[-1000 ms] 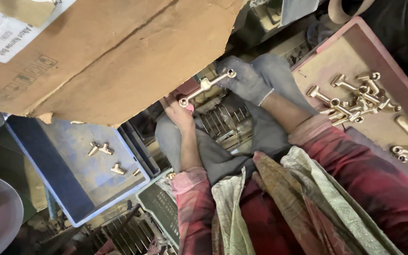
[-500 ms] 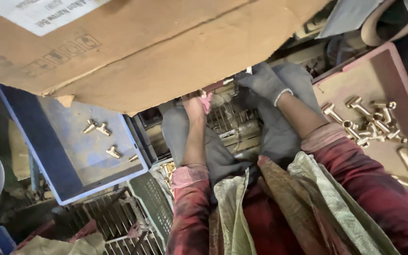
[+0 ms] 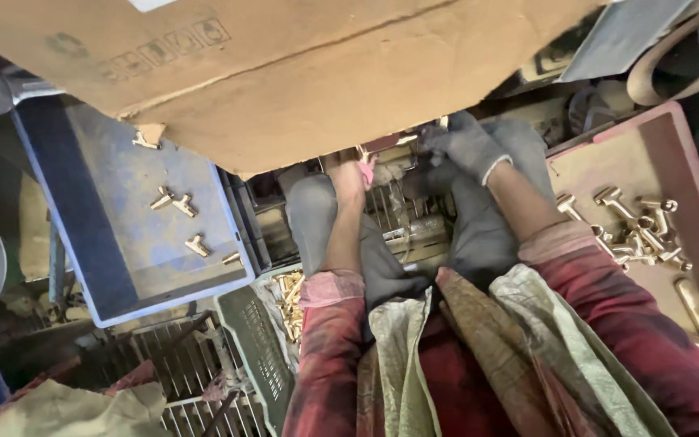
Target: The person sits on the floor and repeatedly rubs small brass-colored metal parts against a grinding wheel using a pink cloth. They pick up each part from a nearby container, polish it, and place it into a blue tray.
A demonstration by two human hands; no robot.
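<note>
Under the cardboard box [image 3: 285, 73] edge, my left hand [image 3: 351, 180] and gray-gloved right hand [image 3: 467, 146] reach to the wire rack [image 3: 402, 214] between my knees. Both look curled, but can't tell what they grip, if anything. Brass fittings [image 3: 637, 231] sit in the red tray [image 3: 681, 154] at right, more in the blue tray [image 3: 115, 243] at left.

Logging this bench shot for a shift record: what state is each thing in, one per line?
Left hand: bare, reaching under the cardboard, grip hidden.
Right hand: grey glove on, fingers curled, what it holds hidden.
Cardboard sheet: tilted over the work area, edge torn.
Blue tray: nearly bare, a few brass fittings scattered.
Pink tray: holds a loose pile of brass fittings.
</note>
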